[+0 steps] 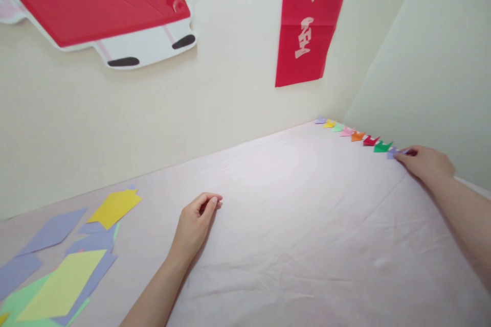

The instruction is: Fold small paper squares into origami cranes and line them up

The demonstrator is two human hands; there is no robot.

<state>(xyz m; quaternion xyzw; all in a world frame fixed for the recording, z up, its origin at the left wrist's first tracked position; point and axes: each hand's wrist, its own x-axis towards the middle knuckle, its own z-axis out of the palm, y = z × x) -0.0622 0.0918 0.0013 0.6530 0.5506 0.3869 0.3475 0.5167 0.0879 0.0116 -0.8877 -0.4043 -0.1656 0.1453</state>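
Observation:
At the right end of a row of small folded paper birds, my right hand [429,161] pinches a light purple paper bird [392,153] between thumb and fingers. The bird touches or nearly touches the cloth, and its far side is partly hidden by my fingertips. Beside it stands a green paper bird [382,147], then a red paper bird [371,141] and an orange paper bird [357,136]. Further along are pink, mint, yellow and purple ones. My left hand [196,222] rests on the cloth, fingers curled and thumb against the forefinger, with nothing visible in them.
A pale cloth [291,219] with wrinkles covers the surface, bordered by walls behind and at right. Loose paper sheets lie at left, including a yellow sheet [115,208] and a pale yellow-green sheet [63,283]. A red banner [307,69] hangs on the back wall.

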